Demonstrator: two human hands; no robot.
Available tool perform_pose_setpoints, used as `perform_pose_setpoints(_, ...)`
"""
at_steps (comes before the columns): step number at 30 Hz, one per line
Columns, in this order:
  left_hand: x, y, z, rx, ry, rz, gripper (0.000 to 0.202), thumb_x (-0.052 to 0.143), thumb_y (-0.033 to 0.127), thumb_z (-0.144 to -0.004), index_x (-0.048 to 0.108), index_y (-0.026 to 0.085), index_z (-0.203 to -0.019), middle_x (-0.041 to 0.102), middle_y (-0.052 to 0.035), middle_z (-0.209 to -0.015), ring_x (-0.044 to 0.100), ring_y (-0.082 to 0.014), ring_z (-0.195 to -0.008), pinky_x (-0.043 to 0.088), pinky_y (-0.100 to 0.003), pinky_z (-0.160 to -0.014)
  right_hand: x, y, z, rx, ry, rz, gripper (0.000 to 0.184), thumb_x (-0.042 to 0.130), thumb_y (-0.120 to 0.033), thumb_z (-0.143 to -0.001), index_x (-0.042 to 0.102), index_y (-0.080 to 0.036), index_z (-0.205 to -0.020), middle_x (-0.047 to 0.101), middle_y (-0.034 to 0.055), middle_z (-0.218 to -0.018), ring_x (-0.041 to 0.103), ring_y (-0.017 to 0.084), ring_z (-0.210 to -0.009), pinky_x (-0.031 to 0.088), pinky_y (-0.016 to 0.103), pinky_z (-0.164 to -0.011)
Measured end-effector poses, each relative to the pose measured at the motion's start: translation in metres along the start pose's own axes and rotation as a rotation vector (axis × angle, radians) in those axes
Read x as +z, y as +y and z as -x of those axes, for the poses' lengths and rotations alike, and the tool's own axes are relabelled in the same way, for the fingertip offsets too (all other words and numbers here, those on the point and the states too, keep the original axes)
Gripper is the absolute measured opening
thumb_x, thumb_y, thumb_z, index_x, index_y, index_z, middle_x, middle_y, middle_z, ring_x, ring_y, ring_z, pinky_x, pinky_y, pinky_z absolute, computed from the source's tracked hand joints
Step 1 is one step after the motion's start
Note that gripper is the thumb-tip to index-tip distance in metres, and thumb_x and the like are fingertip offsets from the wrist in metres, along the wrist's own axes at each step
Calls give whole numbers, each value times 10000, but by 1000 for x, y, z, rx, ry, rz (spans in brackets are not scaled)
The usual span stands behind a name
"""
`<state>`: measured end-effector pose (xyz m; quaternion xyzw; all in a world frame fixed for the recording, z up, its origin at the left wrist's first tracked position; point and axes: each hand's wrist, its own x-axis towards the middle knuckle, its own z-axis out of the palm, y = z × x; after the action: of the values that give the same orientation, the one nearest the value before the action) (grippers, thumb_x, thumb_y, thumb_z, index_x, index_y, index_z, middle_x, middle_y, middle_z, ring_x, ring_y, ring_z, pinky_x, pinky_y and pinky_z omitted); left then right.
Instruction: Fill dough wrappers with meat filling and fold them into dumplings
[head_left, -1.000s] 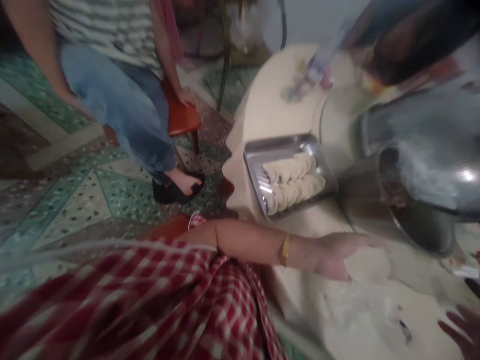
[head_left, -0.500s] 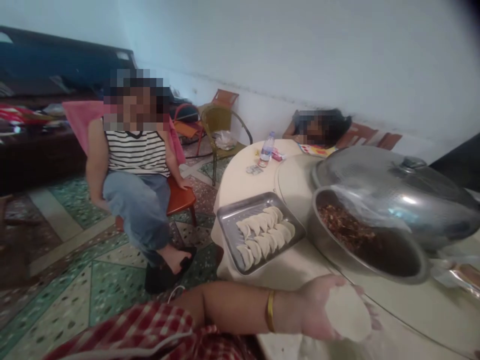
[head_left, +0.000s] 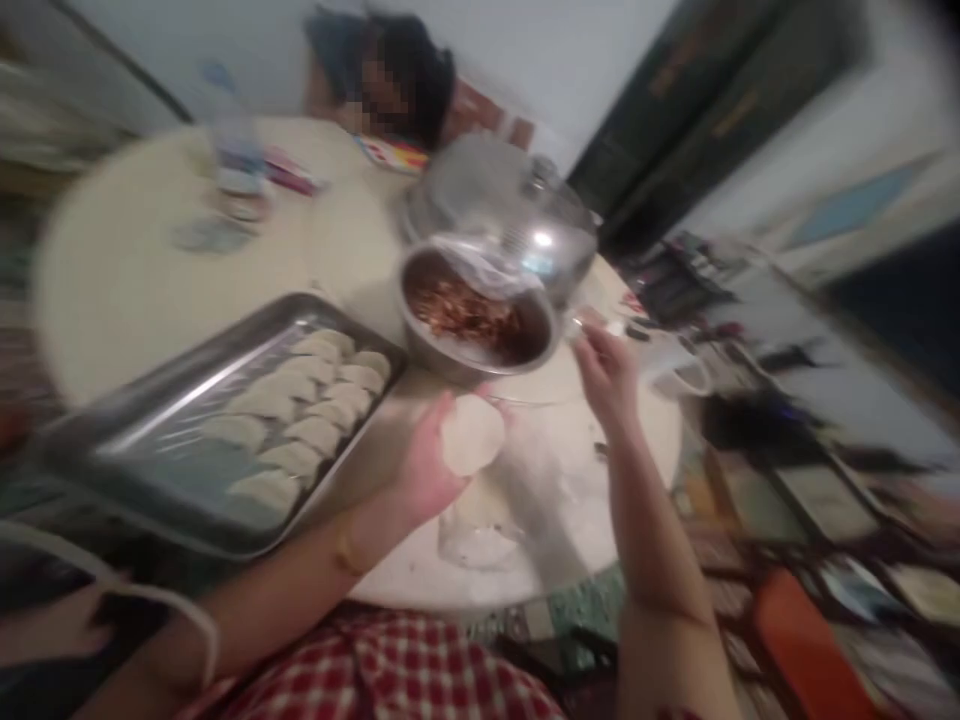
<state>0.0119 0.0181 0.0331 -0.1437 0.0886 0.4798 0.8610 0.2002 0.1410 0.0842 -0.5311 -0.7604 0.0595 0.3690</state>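
A round, pale dumpling wrapper (head_left: 472, 436) lies across the palm and fingers of my left hand (head_left: 429, 468), low over the table in front of the metal bowl. Brown chopped filling (head_left: 472, 318) partly covers the inside of that bowl (head_left: 450, 362), with clear plastic film along its far rim. To the bowl's right, my right hand (head_left: 609, 368) is closed; a small shiny bit shows at its fingertips, too blurred to name. Left of my left hand, a metal tray (head_left: 172, 375) holds rows of folded dumplings (head_left: 311, 435).
Behind the bowl stands a large domed metal lid (head_left: 480, 185). A plastic bottle (head_left: 236, 150) is on the far left of the round table (head_left: 112, 230). Another person (head_left: 405, 80) is at the far edge. A white mug (head_left: 679, 365) sits at right, and stacked wrappers or dough (head_left: 480, 530) lie near me.
My view has swung right and down, blurring the picture. My right hand now shows beside the bowl. The wrapper stays in my left hand, and the seated person at left has left the view.
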Motion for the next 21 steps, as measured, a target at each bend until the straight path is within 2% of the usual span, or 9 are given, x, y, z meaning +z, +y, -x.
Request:
perform_pose_setpoints(2,3,8,0,47,138,-76,470,408,416,-1020,603,129,-1337,754,-137,-1082,726,-238,-997,565,-346,-885,-16,4,0,48,-22,60,461,582,-517,-925,684,-128,-1150,691,63,-842,646,206,-787,550,406,-779)
perform_pose_setpoints(4,5,12,3,50,219,-122,528,329,450,-1038,564,138,-1395,742,-157,-1155,729,-251,-1038,586,-346,-859,-12,2,-13,34,-94,126,423,589,-486,-914,694,-157,-1159,691,52,-824,635,212,-808,523,409,-813)
perform_pose_setpoints(6,6,14,8,65,253,-130,548,296,449,-1045,533,141,-1431,733,-166,-1193,727,-258,-1062,592,-342,-854,1,-2,-31,27,-166,190,366,626,-433,-894,707,-169,-1133,676,32,-785,620,205,-791,503,392,-811)
perform_pose_setpoints(10,5,14,12,57,267,-73,554,288,443,-1050,472,163,-1492,720,-156,-1240,713,-264,-1105,579,-353,-906,22,-13,-58,-10,-334,170,329,647,-359,-894,691,-181,-1167,665,-5,-771,595,167,-732,486,330,-761)
perform_pose_setpoints(14,3,16,14,23,274,-56,552,330,448,-1047,431,180,-1519,708,-151,-1269,705,-259,-1127,568,-360,-921,42,-20,-73,-114,-441,100,312,558,-334,-967,657,-192,-1226,682,-10,-825,607,155,-764,481,299,-772)
perform_pose_setpoints(18,-2,16,18,-4,220,-8,588,431,468,-1007,410,210,-1535,701,-128,-1297,671,-241,-1199,512,-338,-1014,59,-20,-76,-227,-478,194,286,446,-320,-1031,697,-184,-1019,704,39,-926,631,189,-911,464,316,-858)
perform_pose_setpoints(21,-1,15,20,-17,252,-8,593,407,474,-1007,406,217,-1542,709,-125,-1288,652,-240,-1228,473,-342,-1056,58,-21,-71,-300,-445,293,359,381,-353,-1053,686,-186,-964,700,74,-953,605,215,-958,443,344,-910)
